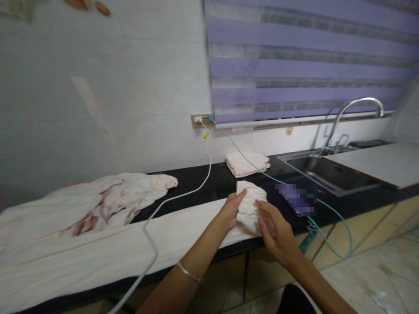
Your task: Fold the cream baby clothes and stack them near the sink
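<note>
A small folded cloth (249,205), cream and soft with rumpled layers, sits at the front edge of the black glossy counter (209,183), just left of the sink (327,172). The left hand (233,210) grips its left side, thumb lying over the top fold and fingers curled behind it. The right hand (276,233) presses against the cloth's right and lower side with fingers fairly straight and loosely spread, the palm cupping the fabric rather than clenching it. A thin metal bangle (190,273) circles the left wrist.

Further back, also left of the sink and near the wall, lies a second folded cloth (246,163), flatter and squarer. A long pale sheet (98,244) covers the counter far left of the sink, and on it rests a crumpled cloth (111,198) with reddish streaks.

The sink is a rectangular steel basin with a curved chrome tap (355,107) over it; nothing shows inside. A white cable (183,194) and a teal cable (271,179) run from a wall socket (201,120) down across the counter left of the sink. A blurred dark flat object (297,198) lies between cloth and sink.
</note>
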The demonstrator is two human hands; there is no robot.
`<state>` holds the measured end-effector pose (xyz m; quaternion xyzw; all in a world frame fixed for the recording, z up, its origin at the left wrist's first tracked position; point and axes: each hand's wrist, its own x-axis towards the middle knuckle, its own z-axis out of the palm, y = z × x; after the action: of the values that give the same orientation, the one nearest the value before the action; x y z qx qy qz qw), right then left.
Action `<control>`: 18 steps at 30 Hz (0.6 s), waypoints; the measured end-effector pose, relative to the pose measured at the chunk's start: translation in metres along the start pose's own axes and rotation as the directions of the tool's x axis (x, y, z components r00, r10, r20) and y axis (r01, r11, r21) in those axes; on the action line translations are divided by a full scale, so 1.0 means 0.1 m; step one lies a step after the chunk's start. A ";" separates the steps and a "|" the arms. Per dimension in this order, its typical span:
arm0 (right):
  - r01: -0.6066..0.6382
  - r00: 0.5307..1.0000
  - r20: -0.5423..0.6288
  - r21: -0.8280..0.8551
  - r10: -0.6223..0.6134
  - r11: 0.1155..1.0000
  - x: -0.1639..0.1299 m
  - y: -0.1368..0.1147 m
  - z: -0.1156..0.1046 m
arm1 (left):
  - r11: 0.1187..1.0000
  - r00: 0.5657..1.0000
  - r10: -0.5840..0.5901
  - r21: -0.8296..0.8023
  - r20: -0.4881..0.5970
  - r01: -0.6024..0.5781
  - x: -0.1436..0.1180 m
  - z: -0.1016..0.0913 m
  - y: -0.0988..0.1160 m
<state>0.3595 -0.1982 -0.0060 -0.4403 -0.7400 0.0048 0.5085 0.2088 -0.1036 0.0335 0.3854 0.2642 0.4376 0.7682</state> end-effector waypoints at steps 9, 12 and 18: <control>-0.002 0.996 0.090 0.001 0.002 1.000 0.03 0.00 0.25 | 0.999 0.978 0.026 0.027 -0.207 -0.021 -0.54 -0.51 0.21; 0.019 0.992 0.129 -0.020 -0.016 1.000 0.04 -0.10 0.39 | 1.000 0.965 0.008 -0.004 -0.261 -0.009 -0.66 -0.67 0.25; 0.069 0.984 0.164 0.006 -0.069 0.998 0.21 -0.28 0.66 | 0.999 0.963 0.006 -0.050 -0.269 -0.020 -0.78 -0.94 0.27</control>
<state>0.2892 -0.1725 -0.0091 -0.4127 -0.7940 0.0235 0.4458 0.0893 -0.1298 0.0078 0.3039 0.3519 0.4976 0.7322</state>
